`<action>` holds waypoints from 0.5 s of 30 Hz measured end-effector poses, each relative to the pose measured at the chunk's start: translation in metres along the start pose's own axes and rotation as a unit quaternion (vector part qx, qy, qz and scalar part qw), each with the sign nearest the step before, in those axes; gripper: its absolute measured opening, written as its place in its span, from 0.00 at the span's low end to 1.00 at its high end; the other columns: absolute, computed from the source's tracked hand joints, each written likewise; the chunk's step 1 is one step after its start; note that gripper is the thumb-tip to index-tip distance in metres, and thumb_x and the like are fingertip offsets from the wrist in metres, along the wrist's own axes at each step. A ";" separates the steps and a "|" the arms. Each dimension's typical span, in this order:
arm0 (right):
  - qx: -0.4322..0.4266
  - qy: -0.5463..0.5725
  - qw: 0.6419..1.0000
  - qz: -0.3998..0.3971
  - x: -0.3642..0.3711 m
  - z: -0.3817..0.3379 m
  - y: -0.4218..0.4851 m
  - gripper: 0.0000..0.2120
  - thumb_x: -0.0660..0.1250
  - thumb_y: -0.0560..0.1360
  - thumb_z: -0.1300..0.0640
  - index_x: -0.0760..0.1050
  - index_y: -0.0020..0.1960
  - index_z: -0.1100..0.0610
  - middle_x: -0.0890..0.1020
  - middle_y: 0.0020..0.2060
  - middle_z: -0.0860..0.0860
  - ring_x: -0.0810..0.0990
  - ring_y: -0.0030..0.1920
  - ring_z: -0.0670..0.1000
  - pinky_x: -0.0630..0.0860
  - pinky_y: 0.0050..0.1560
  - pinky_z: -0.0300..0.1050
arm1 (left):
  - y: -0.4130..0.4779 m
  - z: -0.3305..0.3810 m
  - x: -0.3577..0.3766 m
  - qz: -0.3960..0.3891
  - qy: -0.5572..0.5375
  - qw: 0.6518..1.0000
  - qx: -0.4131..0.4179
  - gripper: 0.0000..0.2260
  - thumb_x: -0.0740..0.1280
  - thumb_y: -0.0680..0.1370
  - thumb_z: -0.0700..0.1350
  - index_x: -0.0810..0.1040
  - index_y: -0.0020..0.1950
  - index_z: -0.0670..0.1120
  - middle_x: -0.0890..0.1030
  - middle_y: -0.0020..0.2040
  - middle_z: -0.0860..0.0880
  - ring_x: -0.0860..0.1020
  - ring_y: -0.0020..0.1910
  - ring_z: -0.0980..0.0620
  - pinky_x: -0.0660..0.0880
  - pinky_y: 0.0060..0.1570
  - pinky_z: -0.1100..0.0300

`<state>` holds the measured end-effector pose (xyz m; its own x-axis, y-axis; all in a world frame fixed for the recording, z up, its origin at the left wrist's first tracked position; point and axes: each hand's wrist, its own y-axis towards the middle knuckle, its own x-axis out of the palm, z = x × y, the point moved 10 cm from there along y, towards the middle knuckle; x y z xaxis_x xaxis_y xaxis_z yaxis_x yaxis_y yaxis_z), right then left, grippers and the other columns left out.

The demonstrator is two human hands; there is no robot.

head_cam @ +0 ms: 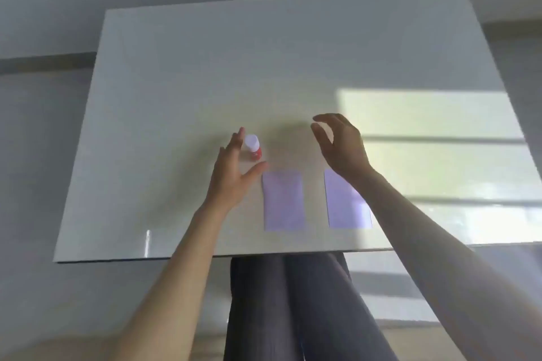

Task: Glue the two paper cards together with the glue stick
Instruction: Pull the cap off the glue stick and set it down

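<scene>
Two lilac paper cards lie side by side near the table's front edge: the left card fully visible, the right card partly covered by my right forearm. A glue stick with a white cap and red body stands upright behind the left card. My left hand is open, fingers beside the glue stick's left, thumb spread below it, not closed on it. My right hand hovers open above the table behind the right card, fingers curved, holding nothing.
The white glossy table reflects a bright window on its right side. Its front edge runs just below the cards, with my legs in dark trousers under it. Grey floor surrounds the table.
</scene>
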<state>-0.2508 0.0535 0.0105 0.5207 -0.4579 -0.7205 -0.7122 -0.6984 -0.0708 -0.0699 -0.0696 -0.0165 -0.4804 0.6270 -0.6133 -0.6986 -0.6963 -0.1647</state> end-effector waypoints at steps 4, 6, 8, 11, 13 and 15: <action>-0.107 0.070 0.987 0.100 -0.002 -0.031 -0.009 0.14 0.63 0.78 0.53 0.77 0.59 0.59 0.81 0.55 0.55 0.80 0.50 0.53 0.67 0.48 0.32 | 0.004 -0.002 0.000 0.103 -0.054 0.991 0.062 0.13 0.68 0.75 0.45 0.78 0.59 0.46 0.74 0.47 0.73 0.74 0.50 0.73 0.66 0.52 0.80; -0.153 0.113 0.975 0.112 -0.001 -0.047 -0.021 0.14 0.65 0.76 0.54 0.77 0.59 0.59 0.81 0.53 0.54 0.80 0.48 0.52 0.68 0.46 0.28 | 0.004 0.003 0.001 0.125 -0.075 0.985 0.087 0.11 0.68 0.75 0.45 0.80 0.56 0.48 0.77 0.45 0.69 0.75 0.46 0.75 0.67 0.47 0.80; -0.188 0.154 0.963 0.113 -0.005 -0.055 -0.041 0.16 0.68 0.75 0.53 0.76 0.60 0.57 0.81 0.51 0.52 0.81 0.44 0.49 0.71 0.47 0.29 | -0.005 0.016 -0.002 0.155 -0.063 0.975 0.146 0.12 0.69 0.74 0.44 0.80 0.57 0.48 0.80 0.43 0.60 0.76 0.43 0.69 0.67 0.45 0.79; -0.204 0.214 0.952 0.083 -0.006 -0.055 -0.078 0.20 0.70 0.72 0.48 0.73 0.62 0.51 0.81 0.45 0.49 0.81 0.37 0.49 0.76 0.42 0.38 | -0.040 0.043 -0.006 0.205 0.016 0.946 0.251 0.17 0.72 0.72 0.43 0.79 0.61 0.49 0.76 0.40 0.54 0.73 0.36 0.59 0.68 0.41 0.75; -0.170 0.222 0.958 0.067 -0.005 -0.047 -0.096 0.20 0.70 0.70 0.43 0.74 0.57 0.52 0.81 0.36 0.49 0.78 0.28 0.48 0.74 0.34 0.37 | -0.066 0.056 -0.008 0.221 0.056 0.935 0.273 0.19 0.73 0.71 0.43 0.79 0.62 0.49 0.75 0.42 0.54 0.74 0.39 0.56 0.71 0.42 0.71; -0.113 0.224 0.967 0.043 -0.007 -0.040 -0.108 0.22 0.64 0.72 0.37 0.77 0.46 0.57 0.79 0.27 0.52 0.73 0.21 0.46 0.71 0.27 0.36 | -0.089 0.072 -0.012 0.226 0.084 0.931 0.274 0.20 0.74 0.70 0.42 0.79 0.62 0.48 0.76 0.44 0.52 0.76 0.42 0.52 0.74 0.44 0.61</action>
<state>-0.1582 0.1102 0.0505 0.6520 -0.6766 -0.3423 -0.6672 -0.7264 0.1649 -0.0401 0.0100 0.0606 -0.7336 0.2170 -0.6441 -0.6329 -0.5633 0.5311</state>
